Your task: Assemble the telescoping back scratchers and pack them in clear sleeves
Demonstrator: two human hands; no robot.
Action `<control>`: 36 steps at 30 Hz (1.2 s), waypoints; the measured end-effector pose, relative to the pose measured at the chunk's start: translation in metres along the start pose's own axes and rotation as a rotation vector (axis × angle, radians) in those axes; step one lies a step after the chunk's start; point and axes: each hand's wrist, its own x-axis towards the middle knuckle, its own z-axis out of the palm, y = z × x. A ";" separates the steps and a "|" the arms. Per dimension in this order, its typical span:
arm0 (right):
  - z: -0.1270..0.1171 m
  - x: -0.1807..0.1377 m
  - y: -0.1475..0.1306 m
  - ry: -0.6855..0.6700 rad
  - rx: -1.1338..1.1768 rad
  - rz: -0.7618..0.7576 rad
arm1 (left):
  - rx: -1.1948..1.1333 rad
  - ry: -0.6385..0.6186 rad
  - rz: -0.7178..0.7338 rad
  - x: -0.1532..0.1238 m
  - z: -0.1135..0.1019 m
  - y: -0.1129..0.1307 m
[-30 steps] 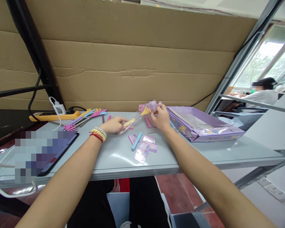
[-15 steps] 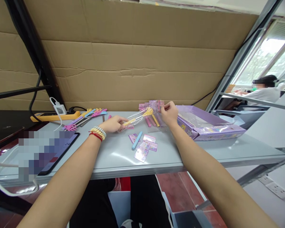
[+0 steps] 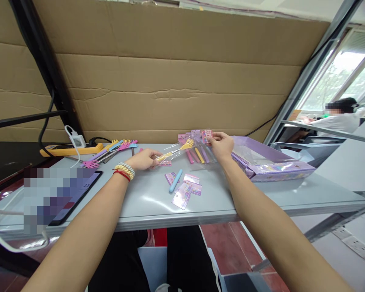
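My left hand [image 3: 146, 159] is closed on the handle end of a yellow back scratcher [image 3: 187, 144] in a clear plastic sleeve. Its hand-shaped head points right. My right hand [image 3: 222, 146] pinches a small pink card [image 3: 206, 136] at the far end of the sleeve; whether the card is inside it I cannot tell. Under and behind the sleeve lie several bagged scratchers [image 3: 198, 156] with pink, yellow and purple handles. Nearer me, a light-blue handle [image 3: 175, 181] lies beside and partly over several small purple-pink cards [image 3: 182, 196].
An open purple box [image 3: 280, 169] with clear plastic stands right of my right hand. Several loose back scratchers [image 3: 109, 152] lie at the back left, beside a yellow-cased device [image 3: 71, 150] and cables. A tablet [image 3: 76, 198] lies front left. Another person [image 3: 337, 117] sits far right.
My right hand has shifted slightly right, and the pink card now shows more fully at its fingertips. The sleeve with the yellow back scratcher stays in my left hand.
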 end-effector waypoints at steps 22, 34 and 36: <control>-0.001 -0.003 0.003 -0.349 0.062 0.085 | -0.026 -0.026 -0.014 -0.003 -0.001 0.001; -0.005 -0.005 -0.002 -0.390 0.155 0.197 | -0.146 -0.072 -0.020 -0.009 -0.001 0.009; -0.005 -0.006 -0.004 -0.409 0.107 0.185 | -0.155 -0.061 -0.043 -0.010 -0.001 0.012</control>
